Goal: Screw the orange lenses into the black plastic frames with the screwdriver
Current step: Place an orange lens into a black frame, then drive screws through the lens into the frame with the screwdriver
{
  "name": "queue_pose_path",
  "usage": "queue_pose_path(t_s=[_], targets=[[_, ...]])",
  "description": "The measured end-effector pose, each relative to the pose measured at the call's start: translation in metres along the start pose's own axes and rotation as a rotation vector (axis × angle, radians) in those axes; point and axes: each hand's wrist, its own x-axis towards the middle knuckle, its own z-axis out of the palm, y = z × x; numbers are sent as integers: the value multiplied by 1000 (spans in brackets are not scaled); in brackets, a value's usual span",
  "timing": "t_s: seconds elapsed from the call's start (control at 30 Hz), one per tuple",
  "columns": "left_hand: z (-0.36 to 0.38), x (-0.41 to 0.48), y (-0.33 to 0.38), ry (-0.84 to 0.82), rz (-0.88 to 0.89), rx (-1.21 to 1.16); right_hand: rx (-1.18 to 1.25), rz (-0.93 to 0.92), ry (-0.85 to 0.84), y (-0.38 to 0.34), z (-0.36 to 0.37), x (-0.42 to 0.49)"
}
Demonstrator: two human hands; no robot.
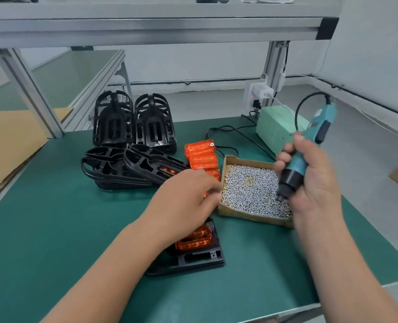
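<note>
I see right hand (314, 183) curled round screwdriver (309, 145) above screw box (246, 216); left hand (184, 201) at its rim, fingers blurred, can't tell grip.

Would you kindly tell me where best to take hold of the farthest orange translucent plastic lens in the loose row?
Probably pinch the farthest orange lens by its two short rounded ends, coming from above: its near long edge abuts the next lens, while both ends and the top look clear.
</note>
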Motion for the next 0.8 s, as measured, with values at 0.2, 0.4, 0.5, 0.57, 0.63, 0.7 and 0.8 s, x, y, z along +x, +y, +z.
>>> queue_pose_path(t_s=[0.2,0.4,0.5,0.57,0.63,0.7,0.8], targets=[[27,54,23,-161,125,238,66,34,17,28,25,18],[44,75,29,-283,189,448,68,49,19,36,15,19],[45,77,33,-308,174,423,82,45,30,35,12,19],[45,75,33,-304,161,397,95,47,38,34,11,19],[46,72,31,-281,140,358,109,46,41,33,10,18],[48,70,29,-254,121,327,119,42,43,33,9,18],[49,65,23,-205,90,281,122,42,43,34,10,18]])
